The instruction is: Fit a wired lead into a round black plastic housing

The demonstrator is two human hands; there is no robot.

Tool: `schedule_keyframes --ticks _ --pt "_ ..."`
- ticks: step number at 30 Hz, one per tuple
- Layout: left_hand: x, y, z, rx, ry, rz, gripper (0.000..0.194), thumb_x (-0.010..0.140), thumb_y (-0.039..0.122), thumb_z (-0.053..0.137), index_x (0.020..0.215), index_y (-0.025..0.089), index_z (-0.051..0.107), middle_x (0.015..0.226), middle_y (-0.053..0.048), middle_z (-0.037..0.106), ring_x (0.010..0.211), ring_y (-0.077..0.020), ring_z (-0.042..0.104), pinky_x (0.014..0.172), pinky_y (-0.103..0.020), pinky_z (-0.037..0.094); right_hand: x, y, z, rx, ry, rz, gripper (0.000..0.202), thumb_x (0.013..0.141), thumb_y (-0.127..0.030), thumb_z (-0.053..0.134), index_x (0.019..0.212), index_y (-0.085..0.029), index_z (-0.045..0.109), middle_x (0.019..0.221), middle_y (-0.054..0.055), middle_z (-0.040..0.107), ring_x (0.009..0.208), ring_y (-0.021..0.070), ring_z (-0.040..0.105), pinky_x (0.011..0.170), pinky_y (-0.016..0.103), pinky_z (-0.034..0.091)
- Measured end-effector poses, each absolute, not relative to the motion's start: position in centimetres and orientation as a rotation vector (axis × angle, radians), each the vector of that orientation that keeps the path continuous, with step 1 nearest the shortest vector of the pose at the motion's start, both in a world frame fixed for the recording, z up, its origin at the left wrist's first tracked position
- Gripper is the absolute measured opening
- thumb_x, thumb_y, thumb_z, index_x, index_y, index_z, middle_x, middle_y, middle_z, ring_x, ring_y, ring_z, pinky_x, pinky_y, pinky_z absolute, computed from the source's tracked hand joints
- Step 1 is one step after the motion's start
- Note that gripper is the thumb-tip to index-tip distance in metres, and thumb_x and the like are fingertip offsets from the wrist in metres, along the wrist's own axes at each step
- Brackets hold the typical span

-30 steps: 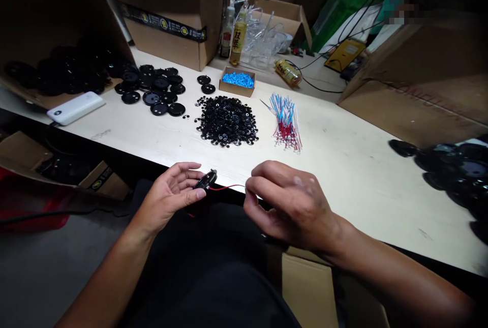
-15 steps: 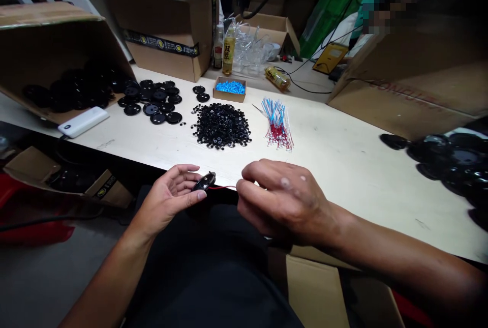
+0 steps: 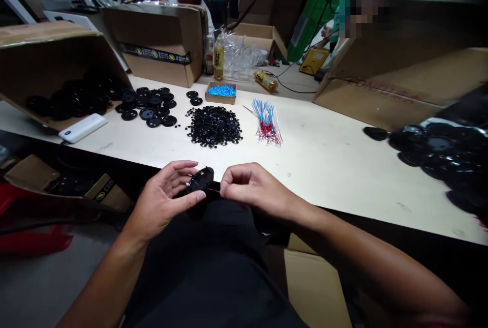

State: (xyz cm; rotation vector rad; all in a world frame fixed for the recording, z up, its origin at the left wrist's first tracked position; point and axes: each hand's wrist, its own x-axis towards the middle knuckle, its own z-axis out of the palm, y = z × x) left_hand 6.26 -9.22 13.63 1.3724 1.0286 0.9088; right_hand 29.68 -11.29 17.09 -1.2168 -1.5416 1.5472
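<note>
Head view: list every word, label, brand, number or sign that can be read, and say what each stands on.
"双…" on the upright yellow bottle; second character blurred, perhaps "萃".
"CO…", faint red, on the right-hand cardboard box; remaining letters blurred, perhaps "COMPUTER".
Too small or blurred: black tape, lying bottle, neighbouring upright bottle.

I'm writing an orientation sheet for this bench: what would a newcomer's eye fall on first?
Probably the bright blue pieces in a shallow cardboard box, behind the heap of small shiny black parts on the pale bench. At its near edge, the left hand holds a round black disc, and the right hand pinches a thin red wire.
</note>
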Motion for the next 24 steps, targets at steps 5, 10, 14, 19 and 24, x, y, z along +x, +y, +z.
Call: schedule_keyframes --ticks 5,10,14,19,24 --pt "6.5 -10.0 13.5 1.423 0.999 0.925 0.050 0.076 0.032 0.092 0.121 0.026 0.073 0.117 -0.006 0.076 0.109 -0.0232 0.071 0.102 -0.037 0.056 28.9 -11.6 15.4 -1.151 -1.048 1.895 0.011 0.071 -0.026 0.069 0.070 -0.015 0.067 0.055 -0.004 0.052 0.048 0.0082 0.043 0.046 0.021 0.037" --pt "6.6 -10.3 13.4 1.543 1.031 0.947 0.028 0.077 0.035 0.091 0.102 0.026 0.084 0.129 -0.009 0.072 0.128 -0.0296 0.063 0.106 -0.038 0.054 28.2 -11.9 14.9 -1.072 -0.871 2.019 0.012 0.070 -0.025 0.074 0.072 -0.013 0.071 0.064 0.000 0.063 0.047 0.0078 0.049 0.044 0.020 0.045" --pt "6.6 -10.2 13.2 1.582 1.043 0.948 0.018 0.078 0.036 0.089 0.092 0.027 0.086 0.129 -0.011 0.073 0.132 -0.0323 0.061 0.100 -0.037 0.057 28.3 -11.9 14.4 -1.021 -0.811 2.054 0.014 0.073 -0.024 0.078 0.074 -0.012 0.073 0.068 0.001 0.067 0.048 0.0076 0.053 0.046 0.020 0.049" --pt "6.8 -9.4 12.7 1.583 1.071 0.966 0.016 0.078 0.035 0.090 0.093 0.029 0.087 0.130 -0.008 0.075 0.133 -0.0318 0.062 0.099 -0.036 0.057 28.6 -11.5 13.2 -0.938 -0.748 2.074 0.023 0.077 -0.031 0.085 0.085 -0.011 0.076 0.078 0.004 0.071 0.055 0.0087 0.059 0.051 0.020 0.054" --pt "7.3 -8.2 11.8 1.527 1.097 0.977 0.015 0.079 0.033 0.090 0.093 0.028 0.087 0.131 -0.007 0.075 0.131 -0.0317 0.064 0.107 -0.040 0.055 28.6 -10.9 11.4 -0.880 -0.631 2.058 0.027 0.080 -0.034 0.088 0.091 -0.013 0.075 0.086 0.002 0.072 0.061 0.0081 0.061 0.060 0.022 0.059"
